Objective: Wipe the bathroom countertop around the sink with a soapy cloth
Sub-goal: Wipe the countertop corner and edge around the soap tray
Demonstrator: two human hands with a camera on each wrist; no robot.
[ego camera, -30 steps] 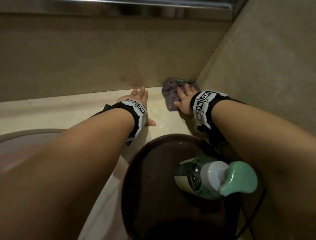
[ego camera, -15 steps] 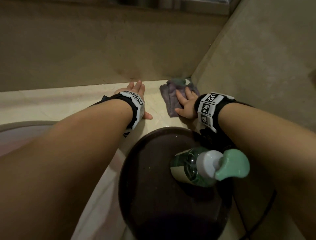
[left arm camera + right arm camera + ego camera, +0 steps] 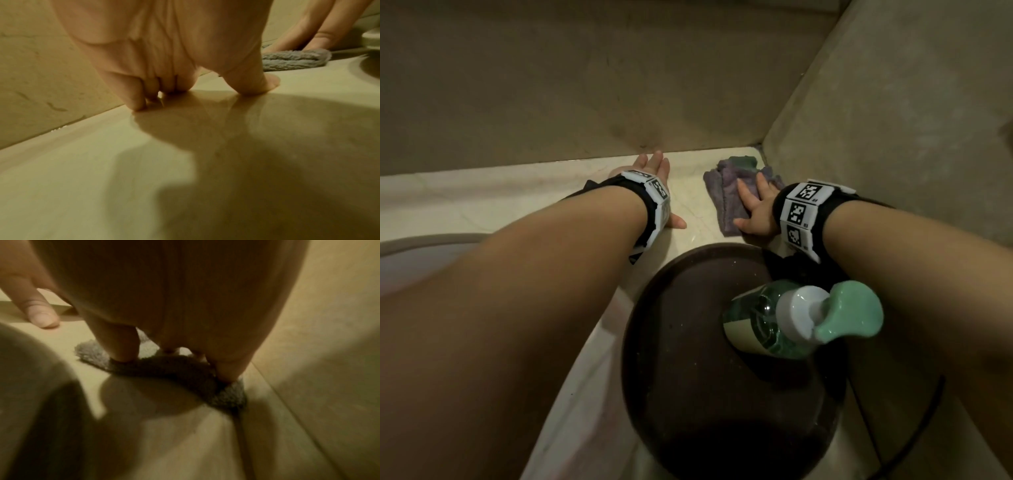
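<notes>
A grey-purple fluffy cloth (image 3: 727,192) (image 3: 294,60) (image 3: 164,368) lies on the cream countertop (image 3: 482,202) in the far right corner where two walls meet. My right hand (image 3: 753,209) presses flat on the cloth with straight fingers (image 3: 121,344). My left hand (image 3: 654,171) rests open on the bare countertop to the cloth's left, fingers (image 3: 139,95) and thumb touching the surface near the back wall. The sink's rim (image 3: 421,240) shows at the left edge under my left forearm.
A dark round tray (image 3: 681,359) sits on the counter just in front of both hands, carrying a green pump soap bottle (image 3: 791,322). Beige walls close in behind and to the right. A dark cable (image 3: 914,442) runs along the right side.
My right hand has drawn the cloth back a little from the corner toward the tray. The left hand stays planted on the counter.
</notes>
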